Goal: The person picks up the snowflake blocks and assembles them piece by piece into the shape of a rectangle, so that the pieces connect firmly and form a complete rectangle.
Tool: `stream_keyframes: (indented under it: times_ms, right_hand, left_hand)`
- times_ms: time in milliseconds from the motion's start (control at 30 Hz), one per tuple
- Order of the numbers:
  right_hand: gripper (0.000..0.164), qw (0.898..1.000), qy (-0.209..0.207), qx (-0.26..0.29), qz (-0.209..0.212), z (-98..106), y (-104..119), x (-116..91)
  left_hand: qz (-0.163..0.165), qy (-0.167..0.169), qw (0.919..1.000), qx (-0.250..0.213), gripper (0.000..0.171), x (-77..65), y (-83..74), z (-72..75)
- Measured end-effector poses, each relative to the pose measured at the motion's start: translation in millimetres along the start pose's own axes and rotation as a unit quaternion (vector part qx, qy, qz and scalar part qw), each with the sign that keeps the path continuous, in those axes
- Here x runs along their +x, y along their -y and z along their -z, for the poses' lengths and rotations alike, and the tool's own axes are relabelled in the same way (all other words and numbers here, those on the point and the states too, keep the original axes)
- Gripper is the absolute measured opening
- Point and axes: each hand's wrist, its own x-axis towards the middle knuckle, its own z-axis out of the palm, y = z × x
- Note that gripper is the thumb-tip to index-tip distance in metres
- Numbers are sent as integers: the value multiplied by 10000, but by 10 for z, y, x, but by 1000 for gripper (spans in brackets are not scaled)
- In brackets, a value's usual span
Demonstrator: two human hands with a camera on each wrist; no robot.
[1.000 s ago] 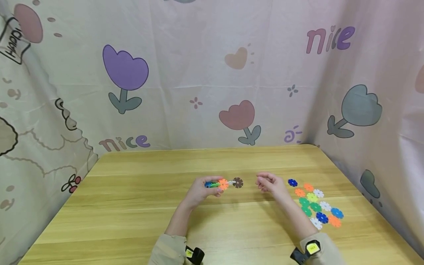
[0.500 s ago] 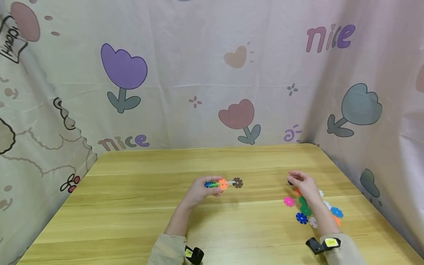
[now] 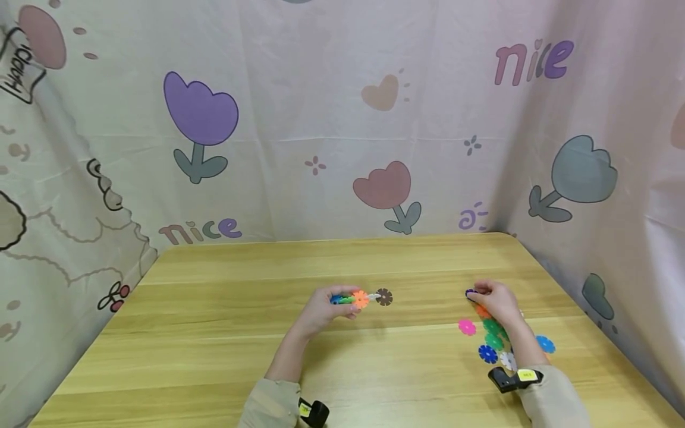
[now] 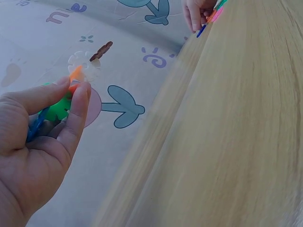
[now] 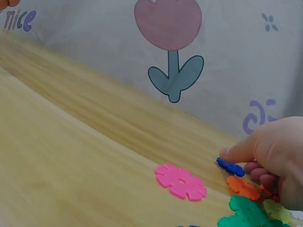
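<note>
My left hand (image 3: 320,309) pinches a short chain of joined plastic snowflake discs between thumb and fingers. Blue and green discs sit inside the grip, followed by an orange disc (image 3: 361,299), a white disc (image 4: 85,66) and a brown disc (image 3: 384,297) at the free end. Over at the right, my right hand (image 3: 496,302) has its thumb and fingertips on a dark blue disc (image 5: 230,167) at the far edge of a loose group. That disc is tilted in the right wrist view. The other right fingers curl beneath the palm, partly hidden.
Loose snowflake discs lie around and under the right forearm: a pink disc (image 3: 467,327), green discs (image 3: 493,341), a second dark blue disc (image 3: 488,354), a white disc (image 3: 508,360) and a light blue disc (image 3: 546,344). A printed curtain (image 3: 299,196) hangs behind the wooden table (image 3: 214,333).
My right hand has moved right from near the brown disc to the loose discs and come onto the dark blue one. My left hand and its chain have stayed put.
</note>
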Motion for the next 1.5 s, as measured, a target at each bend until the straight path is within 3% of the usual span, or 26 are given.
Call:
stream_keyframes:
  times_ms: [200, 433, 800, 933, 1067, 1233, 1500]
  right_hand:
    - [35, 9983, 86, -481, 322, -3, -5, 30]
    - [30, 9989, 268, -382, 107, 16, 45, 25]
    - [24, 9985, 75, -319, 430, -2, 245, -2]
    - [26, 9976, 26, 81, 680, -37, 414, -25]
    - [29, 9933, 330, 818, 741, -94, 587, -67]
    - [33, 9822, 762, 1623, 566, -186, 796, -129]
    - [33, 9609, 1170, 2378, 802, -317, 1111, -228]
  left_hand:
    - [23, -42, 10000, -35, 39, 7, 14, 5]
    - [25, -44, 10000, -18, 39, -4, 2, 5]
    - [25, -33, 10000, 43, 38, -2, 6, 11]
    - [39, -39, 10000, 44, 38, -6, -6, 7]
    - [17, -14, 10000, 66, 38, -4, -7, 5]
    - [-30, 9, 10000, 47, 38, 1, -10, 5]
    - [-9, -13, 10000, 28, 38, -5, -17, 14]
